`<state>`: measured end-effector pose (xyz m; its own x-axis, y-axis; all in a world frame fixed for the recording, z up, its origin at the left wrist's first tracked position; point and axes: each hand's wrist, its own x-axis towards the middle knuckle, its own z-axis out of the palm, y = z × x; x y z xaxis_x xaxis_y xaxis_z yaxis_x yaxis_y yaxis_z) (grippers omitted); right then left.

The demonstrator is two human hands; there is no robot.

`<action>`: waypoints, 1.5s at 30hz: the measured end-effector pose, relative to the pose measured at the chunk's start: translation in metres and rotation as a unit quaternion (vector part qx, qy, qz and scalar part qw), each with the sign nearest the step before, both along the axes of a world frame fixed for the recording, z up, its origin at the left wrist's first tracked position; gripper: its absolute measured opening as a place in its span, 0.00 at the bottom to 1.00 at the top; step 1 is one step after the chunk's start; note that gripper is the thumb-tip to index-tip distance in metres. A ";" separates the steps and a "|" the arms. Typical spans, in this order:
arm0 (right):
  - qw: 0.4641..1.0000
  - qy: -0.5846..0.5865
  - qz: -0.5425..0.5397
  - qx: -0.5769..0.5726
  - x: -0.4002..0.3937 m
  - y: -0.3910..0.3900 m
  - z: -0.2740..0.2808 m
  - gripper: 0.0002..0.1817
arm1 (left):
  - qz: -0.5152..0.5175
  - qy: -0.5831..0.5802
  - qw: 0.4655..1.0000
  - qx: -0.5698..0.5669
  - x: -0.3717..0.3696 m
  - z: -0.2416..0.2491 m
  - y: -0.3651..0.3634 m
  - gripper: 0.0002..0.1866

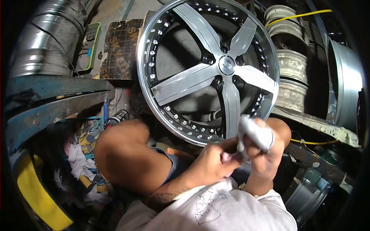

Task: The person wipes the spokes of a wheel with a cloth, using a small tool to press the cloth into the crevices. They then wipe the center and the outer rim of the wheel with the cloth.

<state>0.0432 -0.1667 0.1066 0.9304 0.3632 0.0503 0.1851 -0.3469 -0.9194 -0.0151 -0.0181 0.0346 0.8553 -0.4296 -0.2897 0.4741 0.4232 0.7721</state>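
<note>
A greyish-white cloth (255,133) is wrapped over the fingers of my right hand (266,156), raised in front of my chest and partly blurred. The fingers of that hand are curled under the wrap. Beside it, my left hand (216,161) is closed near the lower end of the cloth, seemingly pinching it; its fingertips are partly hidden. Just beyond both hands a large five-spoke wheel rim (185,82) leans up at my knees, with a polished lip, brushed grey spokes, a round centre cap (227,65) and rows of shiny bolts. Neither hand visibly touches the rim.
Stacked rims (287,69) stand at the right, another rim (348,82) beside them. A blue metal frame (58,94) runs along the left. Below it lies a bin of rags and abrasive pieces (86,150). A power tool (115,118) sits by my left knee. A yellow hose (300,16) crosses the upper right.
</note>
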 end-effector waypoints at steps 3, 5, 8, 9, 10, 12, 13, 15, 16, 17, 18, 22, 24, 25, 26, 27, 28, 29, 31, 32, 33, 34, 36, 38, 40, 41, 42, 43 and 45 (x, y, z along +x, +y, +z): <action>0.987 -0.018 0.060 -0.150 0.050 0.009 -0.022 0.12 | 0.047 -0.108 0.979 0.167 0.002 -0.005 -0.001 0.14; 0.965 -0.035 0.076 -0.247 0.067 0.033 -0.045 0.12 | 0.028 -0.113 0.959 0.259 0.005 -0.008 0.004 0.12; 0.924 -0.007 0.129 -0.360 0.081 0.053 -0.070 0.15 | 0.057 -0.111 0.934 0.334 0.015 -0.022 0.006 0.10; 0.912 -0.039 0.115 -0.392 0.081 0.059 -0.080 0.20 | 0.075 -0.109 0.931 0.340 0.017 -0.025 0.006 0.10; 0.899 -0.058 0.115 -0.418 0.083 0.063 -0.082 0.17 | 0.076 -0.108 0.934 0.331 0.017 -0.028 0.006 0.10; 0.880 -0.068 0.118 -0.455 0.084 0.067 -0.083 0.14 | 0.072 -0.103 0.941 0.315 0.016 -0.032 0.007 0.09; 0.874 -0.059 0.119 -0.467 0.079 0.068 -0.081 0.14 | 0.065 -0.100 0.944 0.307 0.015 -0.033 0.007 0.10; 0.869 -0.058 0.120 -0.476 0.080 0.066 -0.082 0.14 | 0.060 -0.088 0.953 0.284 0.015 -0.034 0.005 0.10; 0.871 -0.067 0.124 -0.471 0.084 0.064 -0.088 0.15 | 0.063 -0.077 0.957 0.272 0.015 -0.036 0.003 0.10; 0.874 -0.071 0.126 -0.464 0.086 0.063 -0.094 0.15 | 0.061 -0.064 0.961 0.262 0.013 -0.038 0.003 0.09; 0.871 -0.081 0.108 -0.473 0.089 0.067 -0.098 0.14 | 0.055 -0.060 0.962 0.261 0.010 -0.035 0.004 0.09; 0.872 -0.061 0.104 -0.474 0.077 0.060 -0.099 0.13 | 0.020 -0.081 0.963 0.257 0.012 -0.032 0.009 0.07; 0.868 -0.058 0.111 -0.481 0.082 0.059 -0.099 0.28 | 0.039 -0.079 0.960 0.265 0.016 -0.028 0.008 0.07; 0.867 -0.053 0.111 -0.484 0.082 0.059 -0.099 0.31 | 0.029 -0.067 0.963 0.261 0.014 -0.027 0.007 0.07; 0.865 -0.048 0.111 -0.487 0.082 0.058 -0.098 0.35 | 0.024 -0.059 0.963 0.261 0.015 -0.027 0.007 0.07; 0.863 -0.043 0.111 -0.490 0.083 0.058 -0.097 0.38 | 0.022 -0.053 0.963 0.263 0.016 -0.027 0.010 0.07; 0.866 -0.040 0.109 -0.486 0.073 0.052 -0.099 0.36 | 0.012 -0.064 0.962 0.264 0.015 -0.025 0.011 0.07; 0.871 -0.041 0.104 -0.478 0.072 0.055 -0.098 0.34 | 0.009 -0.080 0.957 0.279 0.014 -0.023 0.015 0.07; 0.874 -0.036 0.110 -0.471 0.075 0.060 -0.097 0.31 | 0.004 -0.109 0.945 0.308 0.012 -0.023 0.018 0.08; 0.872 -0.031 0.121 -0.473 0.082 0.062 -0.098 0.31 | 0.022 -0.096 0.940 0.327 0.012 -0.021 0.019 0.09; 0.882 -0.027 0.123 -0.454 0.091 0.075 -0.089 0.31 | 0.020 -0.099 0.943 0.318 0.008 -0.019 0.022 0.09; 0.904 -0.036 0.127 -0.406 0.089 0.084 -0.084 0.32 | 0.026 -0.106 0.944 0.312 0.007 -0.019 0.027 0.10; 0.903 -0.031 0.170 -0.392 0.072 0.090 -0.085 0.43 | 0.051 -0.117 0.953 0.275 0.005 -0.019 0.031 0.11; 0.894 -0.018 0.198 -0.401 0.059 0.094 -0.092 0.44 | 0.033 -0.131 0.948 0.288 -0.001 -0.020 0.038 0.10; 0.876 -0.029 0.215 -0.431 0.059 0.102 -0.088 0.43 | 0.024 -0.134 0.949 0.284 -0.004 -0.020 0.045 0.10; 0.866 -0.036 0.223 -0.446 0.059 0.105 -0.085 0.43 | 0.026 -0.127 0.951 0.281 -0.006 -0.020 0.047 0.10; 0.867 -0.067 0.213 -0.445 0.057 0.109 -0.085 0.39 | 0.029 -0.121 0.953 0.277 -0.008 -0.021 0.048 0.10; 0.859 -0.064 0.220 -0.459 0.054 0.109 -0.085 0.38 | 0.032 -0.114 0.955 0.273 -0.010 -0.021 0.050 0.10; 0.842 -0.060 0.231 -0.485 0.051 0.111 -0.086 0.36 | 0.033 -0.104 0.962 0.248 -0.013 -0.023 0.054 0.10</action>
